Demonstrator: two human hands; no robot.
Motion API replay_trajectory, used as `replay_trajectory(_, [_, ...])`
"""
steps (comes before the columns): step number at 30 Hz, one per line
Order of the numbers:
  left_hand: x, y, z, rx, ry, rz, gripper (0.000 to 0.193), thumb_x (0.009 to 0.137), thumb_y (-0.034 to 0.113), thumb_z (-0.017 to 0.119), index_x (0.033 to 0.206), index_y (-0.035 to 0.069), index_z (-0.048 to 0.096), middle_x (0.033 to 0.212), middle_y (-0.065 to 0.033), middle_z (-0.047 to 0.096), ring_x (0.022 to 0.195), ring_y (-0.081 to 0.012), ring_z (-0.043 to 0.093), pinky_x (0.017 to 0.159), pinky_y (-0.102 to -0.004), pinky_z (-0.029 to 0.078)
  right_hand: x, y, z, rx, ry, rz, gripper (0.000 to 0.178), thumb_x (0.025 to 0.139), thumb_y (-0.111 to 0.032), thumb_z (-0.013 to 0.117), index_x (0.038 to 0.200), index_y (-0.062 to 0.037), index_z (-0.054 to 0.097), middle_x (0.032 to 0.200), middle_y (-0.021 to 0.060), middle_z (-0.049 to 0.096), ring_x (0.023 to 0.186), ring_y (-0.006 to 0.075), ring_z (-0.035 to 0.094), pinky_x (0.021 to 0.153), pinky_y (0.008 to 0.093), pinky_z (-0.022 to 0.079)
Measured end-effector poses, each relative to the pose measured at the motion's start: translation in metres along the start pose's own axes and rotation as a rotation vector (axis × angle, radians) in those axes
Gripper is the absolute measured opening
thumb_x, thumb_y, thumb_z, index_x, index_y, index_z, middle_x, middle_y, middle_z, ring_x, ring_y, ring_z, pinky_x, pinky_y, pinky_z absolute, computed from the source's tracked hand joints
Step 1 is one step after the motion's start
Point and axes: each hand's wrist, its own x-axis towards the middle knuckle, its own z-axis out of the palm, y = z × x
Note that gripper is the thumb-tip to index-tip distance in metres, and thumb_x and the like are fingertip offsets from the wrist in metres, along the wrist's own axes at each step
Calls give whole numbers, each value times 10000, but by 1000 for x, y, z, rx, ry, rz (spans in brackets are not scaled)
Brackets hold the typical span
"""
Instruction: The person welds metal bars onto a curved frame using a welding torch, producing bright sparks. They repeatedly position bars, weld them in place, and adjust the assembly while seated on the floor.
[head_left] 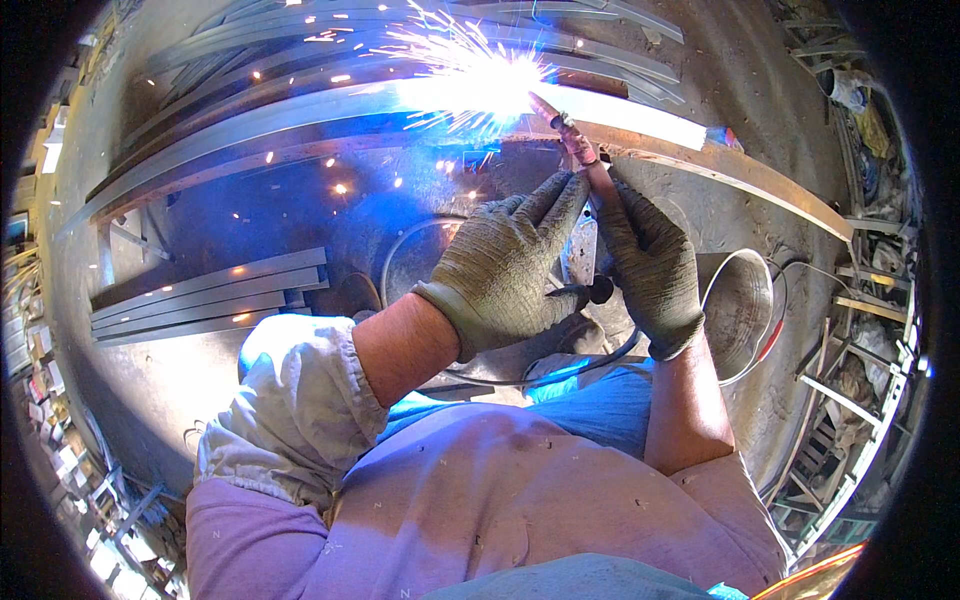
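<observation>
My two gloved hands are together at a welding torch (578, 146), which points up and to the left. A blinding arc with flying sparks burns at its tip, over a long steel beam (250, 128) that crosses in front of me. My right hand (655, 270) is closed round the torch from the right side. The fingers of my left hand (505, 265) press against it from the left, its thumb by a dark rounded part (600, 290). Glare hides the spot under the tip. Much of the torch's handle is covered by the gloves.
Several steel bars (220, 300) lie on the floor at left, and more lengths (630, 55) lie beyond the beam. A bucket (735, 310) stands close at right. A dark cable (590, 368) curves below my hands. A cluttered metal rack (850, 405) runs along the right.
</observation>
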Motion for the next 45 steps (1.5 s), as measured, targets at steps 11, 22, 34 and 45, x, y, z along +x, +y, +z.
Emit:
replay_trajectory(11, [1, 1, -2, -2, -64, -39, 1147, 892, 482, 915, 1759, -56, 391, 1705, -350, 552, 1430, -534, 667, 1208, -595, 538, 0, 8, 1, -21, 12, -16, 299, 1209, -310, 729, 1342, -65, 839, 944, 109, 762, 866, 108, 618, 822, 323, 579])
replay_trajectory(22, [0, 1, -2, 9, -49, -34, 1139, 916, 489, 898, 1778, -39, 372, 1713, -335, 547, 1441, -534, 659, 1223, -572, 536, -1, 4, 0, -5, 7, 23, 328, 1211, -335, 727, 1398, -89, 839, 949, 108, 799, 887, 61, 631, 818, 315, 587])
replay_trajectory(34, [-1, 1, -1, -21, -33, -24, 1135, 918, 474, 893, 1794, -15, 363, 1712, -330, 551, 1422, -532, 674, 1208, -573, 553, -4, 2, -1, -28, -6, 62, 335, 1212, -339, 726, 1407, -91, 840, 866, 55, 695, 817, 68, 597, 742, 324, 558])
replay_trajectory(45, [-2, 4, -4, 59, -71, -28, 1114, 938, 515, 873, 1789, -13, 385, 1716, -322, 550, 1426, -518, 679, 1215, -558, 553, -5, 0, 0, 32, -12, 81, 362, 1208, -371, 737, 1390, -77, 846, 821, 9, 636, 777, 58, 538, 691, 310, 523])
